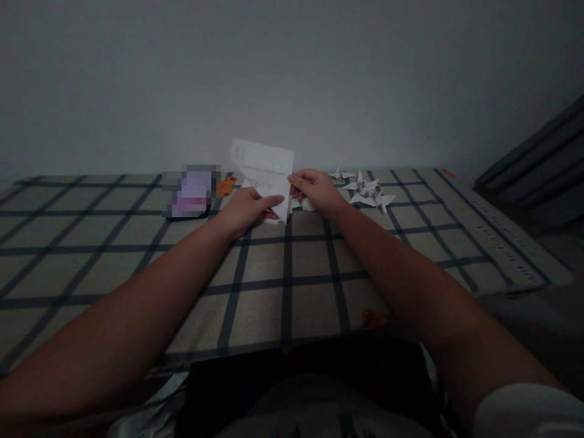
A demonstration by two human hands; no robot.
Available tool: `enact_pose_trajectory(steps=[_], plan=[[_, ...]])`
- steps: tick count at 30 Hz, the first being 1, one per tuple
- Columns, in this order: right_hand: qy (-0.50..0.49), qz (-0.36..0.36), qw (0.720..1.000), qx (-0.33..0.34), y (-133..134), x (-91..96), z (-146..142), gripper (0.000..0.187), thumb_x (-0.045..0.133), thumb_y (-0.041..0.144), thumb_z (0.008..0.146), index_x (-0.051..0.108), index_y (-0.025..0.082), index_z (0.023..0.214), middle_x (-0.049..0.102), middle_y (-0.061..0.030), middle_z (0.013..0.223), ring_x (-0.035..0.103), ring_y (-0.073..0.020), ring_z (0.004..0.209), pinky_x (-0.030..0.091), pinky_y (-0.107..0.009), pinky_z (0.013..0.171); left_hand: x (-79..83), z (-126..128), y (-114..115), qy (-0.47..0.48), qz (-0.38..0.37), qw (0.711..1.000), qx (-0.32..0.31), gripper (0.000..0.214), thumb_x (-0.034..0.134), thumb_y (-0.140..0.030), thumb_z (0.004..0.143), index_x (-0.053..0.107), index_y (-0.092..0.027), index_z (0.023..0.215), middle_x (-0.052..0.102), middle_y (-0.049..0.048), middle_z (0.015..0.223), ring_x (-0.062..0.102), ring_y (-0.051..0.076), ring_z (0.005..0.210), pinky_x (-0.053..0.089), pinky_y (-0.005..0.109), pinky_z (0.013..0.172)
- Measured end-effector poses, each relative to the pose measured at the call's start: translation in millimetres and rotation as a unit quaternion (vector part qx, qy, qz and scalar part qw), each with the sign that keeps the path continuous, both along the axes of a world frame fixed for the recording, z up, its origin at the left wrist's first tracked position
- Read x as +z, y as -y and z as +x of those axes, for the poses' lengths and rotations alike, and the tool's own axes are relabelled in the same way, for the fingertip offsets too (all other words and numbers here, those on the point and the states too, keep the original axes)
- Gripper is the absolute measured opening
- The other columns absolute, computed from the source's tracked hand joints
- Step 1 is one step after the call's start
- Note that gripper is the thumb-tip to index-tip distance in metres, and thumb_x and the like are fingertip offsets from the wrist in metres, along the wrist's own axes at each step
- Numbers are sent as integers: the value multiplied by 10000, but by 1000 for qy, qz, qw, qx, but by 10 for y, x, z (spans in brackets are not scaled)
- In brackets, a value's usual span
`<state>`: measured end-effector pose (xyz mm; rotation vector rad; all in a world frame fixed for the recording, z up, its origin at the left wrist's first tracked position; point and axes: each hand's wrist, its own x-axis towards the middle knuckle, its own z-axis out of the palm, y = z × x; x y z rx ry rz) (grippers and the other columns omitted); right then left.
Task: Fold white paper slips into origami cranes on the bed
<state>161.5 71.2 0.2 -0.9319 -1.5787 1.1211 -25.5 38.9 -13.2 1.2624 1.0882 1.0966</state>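
Observation:
A white sheet of paper (267,164) with faint print is held up over the table, between my two hands. My left hand (249,210) grips its lower part, thumb in front, where the paper narrows to a folded point. With thumb and fingers closed, my right hand (314,190) pinches its right edge. More white paper lies on the cloth behind and under my hands, partly hidden by them. Right of my right hand sits a cluster of folded paper cranes (364,193).
A checked tablecloth (310,304) covers the table, which meets a plain wall (292,79) at the back. A phone (194,191), its screen blurred out, stands at the left. Dark pleated fabric (542,164) hangs beyond the table's right edge.

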Motion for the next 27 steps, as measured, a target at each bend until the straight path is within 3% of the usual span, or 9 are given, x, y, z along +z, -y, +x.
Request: enact_pose_trajectory(steps=[17,27], plan=[[29,8,999,-11,3,-12,13,295,646,334,965,612,166,725,639,18,654,559,-73,598,468,-189,605,15,1,3,-6,-2,1000,-17,269,816,-299,719,770,-104,898,796,141,940,744,191,747,624,276,723],[5,-4,1000,-19,16,-8,-13,296,680,357,940,591,178,721,632,20,648,555,-78,594,474,-198,601,74,40,51,17,-16,1000,4,179,801,-212,725,756,-95,852,764,134,808,720,198,696,599,261,658]])
